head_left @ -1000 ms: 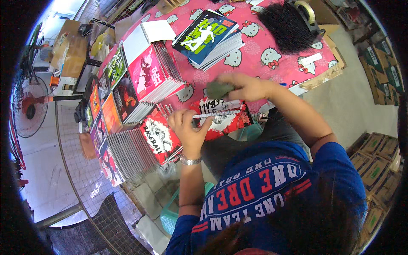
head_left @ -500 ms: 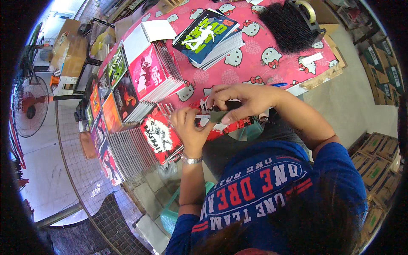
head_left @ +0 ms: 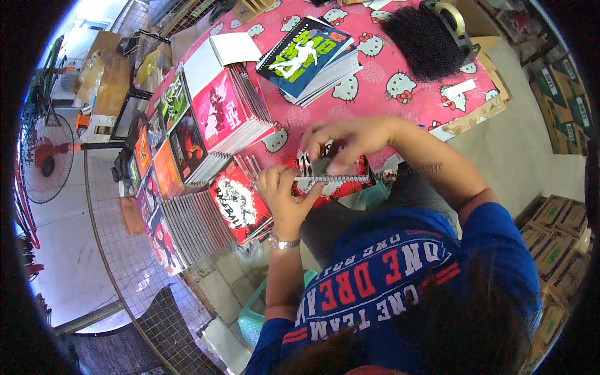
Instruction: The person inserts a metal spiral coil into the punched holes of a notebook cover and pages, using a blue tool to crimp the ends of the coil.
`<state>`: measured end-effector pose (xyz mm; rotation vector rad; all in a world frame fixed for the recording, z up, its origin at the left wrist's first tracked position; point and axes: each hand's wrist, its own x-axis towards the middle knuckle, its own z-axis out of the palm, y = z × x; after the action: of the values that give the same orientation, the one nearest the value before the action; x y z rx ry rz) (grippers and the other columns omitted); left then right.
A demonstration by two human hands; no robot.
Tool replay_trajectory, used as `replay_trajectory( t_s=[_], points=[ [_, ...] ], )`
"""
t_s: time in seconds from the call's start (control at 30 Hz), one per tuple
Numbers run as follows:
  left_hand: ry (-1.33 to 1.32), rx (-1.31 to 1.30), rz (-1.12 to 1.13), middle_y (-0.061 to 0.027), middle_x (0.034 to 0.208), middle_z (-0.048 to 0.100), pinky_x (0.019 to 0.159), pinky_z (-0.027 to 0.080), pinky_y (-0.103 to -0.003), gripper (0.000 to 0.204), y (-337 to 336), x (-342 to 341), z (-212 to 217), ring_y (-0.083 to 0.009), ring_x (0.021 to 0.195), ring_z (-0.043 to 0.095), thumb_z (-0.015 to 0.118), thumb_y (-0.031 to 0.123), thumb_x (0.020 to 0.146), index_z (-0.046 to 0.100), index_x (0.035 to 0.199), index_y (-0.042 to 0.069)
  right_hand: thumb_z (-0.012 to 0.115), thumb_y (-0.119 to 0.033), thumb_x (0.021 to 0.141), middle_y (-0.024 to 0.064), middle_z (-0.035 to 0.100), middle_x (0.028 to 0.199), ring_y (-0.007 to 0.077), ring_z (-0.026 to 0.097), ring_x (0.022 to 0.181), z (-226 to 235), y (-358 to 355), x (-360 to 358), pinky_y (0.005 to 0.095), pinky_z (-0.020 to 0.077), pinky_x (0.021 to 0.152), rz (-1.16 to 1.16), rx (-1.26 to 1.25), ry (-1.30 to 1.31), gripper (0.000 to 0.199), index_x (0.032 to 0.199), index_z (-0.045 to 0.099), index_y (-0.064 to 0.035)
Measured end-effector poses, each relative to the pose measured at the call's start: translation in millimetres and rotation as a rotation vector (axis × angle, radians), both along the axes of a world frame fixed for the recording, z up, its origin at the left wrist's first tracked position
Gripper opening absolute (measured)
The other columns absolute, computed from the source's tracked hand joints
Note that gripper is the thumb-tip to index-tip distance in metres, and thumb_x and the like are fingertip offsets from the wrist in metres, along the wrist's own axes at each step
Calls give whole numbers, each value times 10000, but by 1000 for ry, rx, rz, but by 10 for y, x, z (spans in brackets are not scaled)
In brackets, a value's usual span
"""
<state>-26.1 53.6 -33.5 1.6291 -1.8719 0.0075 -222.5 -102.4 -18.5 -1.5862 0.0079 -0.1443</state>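
Observation:
A red spiral notebook lies at the near edge of the table with its wire binding toward me. My left hand grips the left end of that binding. My right hand rests on top of the notebook with the fingers bent around a small grey object. A long wire coil sticks out to the right of the notebook.
Stacks of colourful spiral notebooks fan out on the left. A blue-and-green notebook pile lies farther back on the pink patterned tablecloth. A black mesh item, a tape dispenser, a floor fan and cardboard boxes surround them.
My right hand came down from above the notebook onto its cover with the grey object. My left hand closed in on the binding's left end.

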Motion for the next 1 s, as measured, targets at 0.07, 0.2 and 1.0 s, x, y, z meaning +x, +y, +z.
replay_trajectory(
  t_s=[0.07,0.2,1.0],
  points=[
    [6,23,-11,-78,979,522,872,369,-445,434,-20,3,-3,-310,987,470,851,270,576,614,891,88,778,-322,774,97,492,1194,230,438,1187,-3,0,25,349,355,981,96,90,-166,436,1076,616,-52],
    [-10,36,-44,-88,957,523,843,387,-432,426,-8,26,59,-309,966,472,839,241,572,614,892,72,789,-322,765,51,491,1163,191,448,1125,2,-50,109,335,368,937,11,-21,17,428,1060,614,-68],
    [220,184,-11,-126,1032,562,860,438,-370,380,-40,281,90,-302,1000,545,817,72,636,581,929,17,778,-286,780,56,542,1089,183,505,1092,19,-184,474,322,397,914,142,47,-55,432,1095,632,-30]
  ],
)
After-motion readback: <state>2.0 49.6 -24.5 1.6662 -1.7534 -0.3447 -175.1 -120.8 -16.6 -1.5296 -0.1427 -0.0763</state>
